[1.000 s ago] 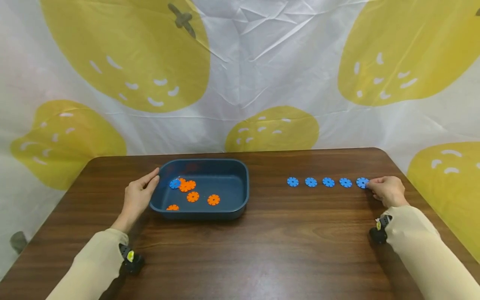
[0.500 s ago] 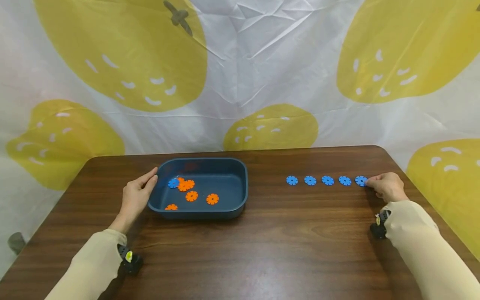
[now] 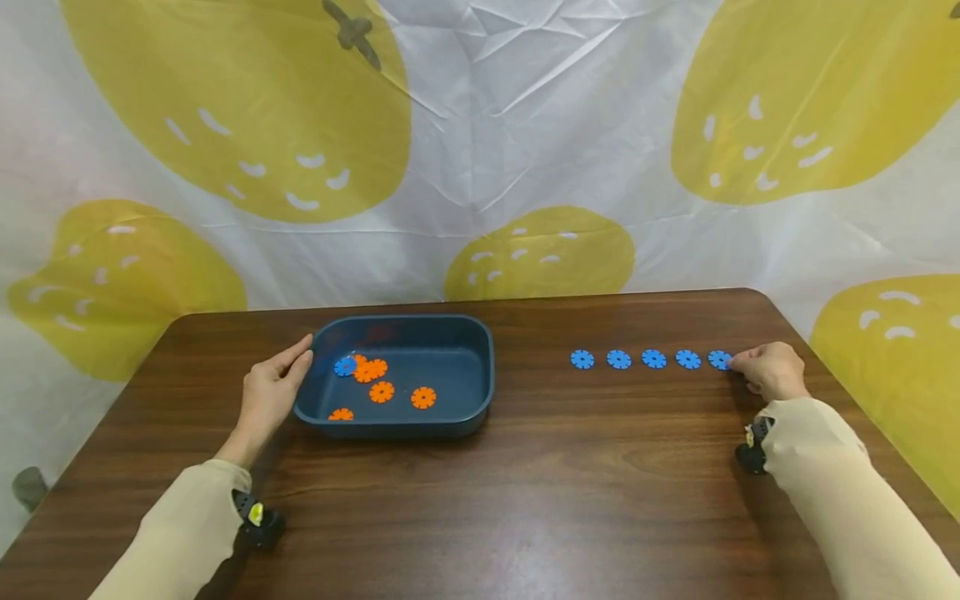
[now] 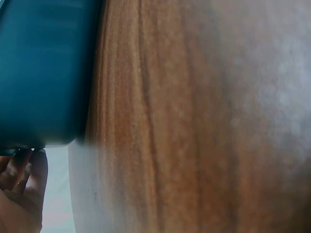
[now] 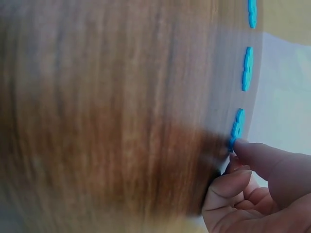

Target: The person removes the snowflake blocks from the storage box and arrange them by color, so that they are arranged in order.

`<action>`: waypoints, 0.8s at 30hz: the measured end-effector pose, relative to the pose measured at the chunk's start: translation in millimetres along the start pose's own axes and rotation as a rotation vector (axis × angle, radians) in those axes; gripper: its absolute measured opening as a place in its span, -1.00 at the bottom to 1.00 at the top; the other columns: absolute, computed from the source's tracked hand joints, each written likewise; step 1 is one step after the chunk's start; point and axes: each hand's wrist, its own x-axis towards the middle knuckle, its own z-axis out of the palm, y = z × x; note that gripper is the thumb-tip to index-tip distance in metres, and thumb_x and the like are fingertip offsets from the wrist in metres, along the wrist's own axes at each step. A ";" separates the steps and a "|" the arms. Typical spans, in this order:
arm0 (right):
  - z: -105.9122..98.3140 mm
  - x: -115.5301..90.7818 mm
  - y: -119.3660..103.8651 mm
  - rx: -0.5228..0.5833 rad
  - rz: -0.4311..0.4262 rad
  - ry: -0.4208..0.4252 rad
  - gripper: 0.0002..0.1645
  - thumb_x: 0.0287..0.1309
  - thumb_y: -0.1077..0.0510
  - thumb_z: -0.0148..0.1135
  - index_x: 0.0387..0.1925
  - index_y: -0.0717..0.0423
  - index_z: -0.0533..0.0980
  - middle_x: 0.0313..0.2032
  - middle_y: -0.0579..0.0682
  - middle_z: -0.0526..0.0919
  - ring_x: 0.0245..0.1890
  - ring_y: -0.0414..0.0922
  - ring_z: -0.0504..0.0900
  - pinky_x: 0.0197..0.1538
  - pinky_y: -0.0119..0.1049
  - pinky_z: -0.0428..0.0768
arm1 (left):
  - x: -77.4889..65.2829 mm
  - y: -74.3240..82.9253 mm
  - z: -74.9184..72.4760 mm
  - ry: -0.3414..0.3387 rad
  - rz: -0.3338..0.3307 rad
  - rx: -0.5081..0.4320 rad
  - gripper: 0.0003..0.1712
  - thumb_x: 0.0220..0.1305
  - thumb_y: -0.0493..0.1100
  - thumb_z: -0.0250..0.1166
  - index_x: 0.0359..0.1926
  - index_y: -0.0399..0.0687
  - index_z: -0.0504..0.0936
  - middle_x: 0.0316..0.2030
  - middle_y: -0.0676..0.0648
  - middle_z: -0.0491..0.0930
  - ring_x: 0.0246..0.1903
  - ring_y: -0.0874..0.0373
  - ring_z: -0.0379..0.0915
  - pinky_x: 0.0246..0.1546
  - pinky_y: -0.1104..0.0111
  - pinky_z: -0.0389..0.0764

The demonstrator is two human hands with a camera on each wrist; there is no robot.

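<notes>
The right hand (image 3: 771,372) pinches the end blue disc (image 3: 717,359), fifth in a laid row (image 3: 654,358) on the surface (image 3: 562,500); one more blue disc (image 3: 344,367) and the orange discs (image 3: 382,392) lie unlined inside the tray (image 3: 397,430). The left hand (image 3: 264,398) touches its side; whether it grips, I cannot tell.

— What fills the top of the head view?
— A white fabric sheet (image 3: 450,83) printed with yellow fruits (image 3: 255,108), sharply creased at the upper centre.
— Where do those prints sit?
— A large one with a grey-brown stem (image 3: 354,32) is at upper left, another at upper right, and others at middle left, centre and the right edge.
— And below?
— A dark brown wood-grain table (image 3: 525,508) with rounded far corners, across the lower part.
— Anything at the lower left edge?
— A small grey rounded patch (image 3: 30,489); I can't tell whether it's printed.
</notes>
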 end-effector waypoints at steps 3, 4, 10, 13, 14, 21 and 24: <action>0.7 0.4 -0.4 0.005 -0.001 0.010 -0.71 0.10 0.21 0.18 -0.41 0.46 0.58 -0.64 -0.15 0.50 -0.64 -0.31 0.48 -0.53 -0.44 0.55 | -0.2 -0.6 -0.4 0.006 -0.002 -0.002 -0.54 0.38 -0.05 0.11 0.24 -0.08 0.46 0.13 -0.22 0.48 0.12 -0.18 0.42 0.09 -0.03 0.42; 0.9 0.4 -0.6 0.007 -0.002 0.012 -0.71 0.10 0.21 0.18 -0.40 0.47 0.58 -0.65 -0.15 0.49 -0.64 -0.32 0.48 -0.53 -0.45 0.55 | -0.2 -0.9 -0.5 0.008 0.000 -0.001 -0.54 0.37 -0.06 0.11 0.24 -0.09 0.46 0.12 -0.23 0.48 0.12 -0.19 0.42 0.09 -0.03 0.42; 1.5 -1.1 -2.2 0.018 0.000 0.024 -0.69 0.09 0.22 0.17 -0.36 0.50 0.57 -0.67 -0.17 0.45 -0.65 -0.33 0.46 -0.54 -0.46 0.56 | 0.8 -1.5 -0.7 0.017 0.017 0.005 -0.55 0.37 -0.05 0.12 0.23 -0.06 0.47 0.12 -0.22 0.48 0.12 -0.19 0.42 0.08 -0.04 0.41; 0.9 -2.2 -2.8 0.015 0.000 0.025 -0.68 0.09 0.21 0.17 -0.34 0.51 0.57 -0.66 -0.17 0.47 -0.65 -0.33 0.46 -0.54 -0.45 0.55 | 0.8 -1.4 -0.8 0.020 0.011 0.003 -0.55 0.36 -0.06 0.13 0.22 -0.06 0.48 0.12 -0.21 0.49 0.12 -0.19 0.42 0.09 -0.04 0.41; 0.8 -2.4 -2.8 0.015 0.002 0.024 -0.68 0.10 0.21 0.17 -0.33 0.51 0.57 -0.64 -0.16 0.48 -0.64 -0.32 0.46 -0.53 -0.45 0.56 | 0.7 -1.3 -0.9 0.020 0.009 0.005 -0.55 0.37 -0.05 0.12 0.23 -0.06 0.48 0.12 -0.21 0.49 0.12 -0.19 0.41 0.09 -0.04 0.40; 0.4 -5.0 -1.3 0.048 0.024 0.010 -0.64 0.12 0.20 0.17 -0.25 0.52 0.54 -0.41 0.06 0.54 -0.62 -0.31 0.46 -0.51 -0.43 0.57 | 1.0 -0.1 -0.4 0.017 0.002 -0.001 -0.56 0.36 -0.05 0.14 0.21 -0.05 0.49 0.10 -0.21 0.49 0.10 -0.19 0.44 0.08 -0.03 0.42; 0.8 -5.7 -0.3 0.089 0.053 0.004 -0.64 0.15 0.16 0.17 -0.25 0.47 0.55 -0.50 -0.01 0.51 -0.65 -0.31 0.46 -0.54 -0.41 0.54 | 1.1 -0.3 0.1 0.014 0.003 0.000 -0.56 0.36 -0.06 0.14 0.22 -0.06 0.49 0.10 -0.21 0.49 0.09 -0.19 0.44 0.07 -0.03 0.43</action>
